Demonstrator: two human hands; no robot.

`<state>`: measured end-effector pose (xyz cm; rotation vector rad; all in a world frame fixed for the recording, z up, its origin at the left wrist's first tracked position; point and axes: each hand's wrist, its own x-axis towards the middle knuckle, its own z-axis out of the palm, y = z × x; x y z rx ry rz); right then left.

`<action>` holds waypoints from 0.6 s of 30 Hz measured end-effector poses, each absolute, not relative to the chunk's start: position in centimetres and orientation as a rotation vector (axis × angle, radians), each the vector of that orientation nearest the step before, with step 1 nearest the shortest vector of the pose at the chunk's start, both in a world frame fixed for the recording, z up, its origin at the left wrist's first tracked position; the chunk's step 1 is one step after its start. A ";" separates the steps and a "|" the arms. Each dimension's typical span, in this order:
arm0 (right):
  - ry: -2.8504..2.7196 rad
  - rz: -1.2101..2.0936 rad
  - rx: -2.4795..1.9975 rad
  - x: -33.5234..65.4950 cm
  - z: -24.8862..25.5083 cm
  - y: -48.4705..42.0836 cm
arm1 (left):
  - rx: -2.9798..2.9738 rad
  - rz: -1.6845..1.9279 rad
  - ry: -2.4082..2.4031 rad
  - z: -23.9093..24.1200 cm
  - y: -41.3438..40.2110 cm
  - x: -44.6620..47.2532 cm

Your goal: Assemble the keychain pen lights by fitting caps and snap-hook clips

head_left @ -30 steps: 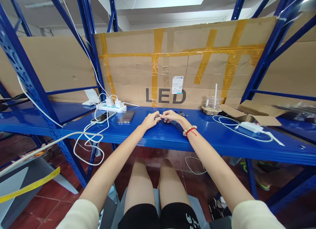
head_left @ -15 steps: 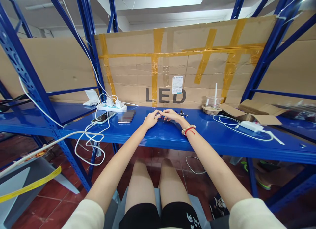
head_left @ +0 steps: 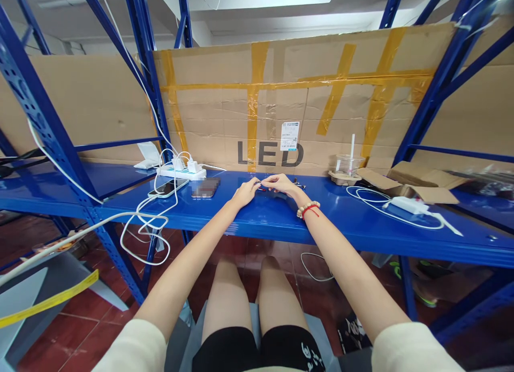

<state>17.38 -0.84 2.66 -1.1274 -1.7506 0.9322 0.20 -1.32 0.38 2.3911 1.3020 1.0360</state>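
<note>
Both hands meet over the blue shelf top (head_left: 257,217), fingertips almost touching. My left hand (head_left: 244,194) is closed, thumb and fingers pinched together around something too small to make out. Close beside it, my right hand (head_left: 280,183) has its fingers bent and pressed together in a pinch, and what they hold is hidden. A bit of red shows between the two hands. Small dark pieces (head_left: 297,185) lie just behind the right wrist, partly covered by it. A beaded bracelet and red cord (head_left: 308,209) circle the right wrist.
A white power strip (head_left: 182,172) with plugs and tangled white cables, plus two phones (head_left: 205,188), lies at left. To the right are a plastic cup with straw (head_left: 348,164), a white adapter (head_left: 409,205) and cardboard pieces (head_left: 433,194). Taped cardboard (head_left: 217,115) stands behind; blue posts flank the shelf.
The right hand's fingers have shifted slightly, and a bit of red now shows between the hands. The left hand stays nearly in place. The view has moved a little.
</note>
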 end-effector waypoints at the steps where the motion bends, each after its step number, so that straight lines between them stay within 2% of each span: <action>1: -1.741 0.948 -1.128 17.3 2.7 -0.9 | 2.393 1.052 1.261 0.2 -1.1 0.2; 18: -1.766 1.005 -1.302 17.4 2.7 -1.2 | 2.559 1.016 1.043 -0.1 -0.9 -0.3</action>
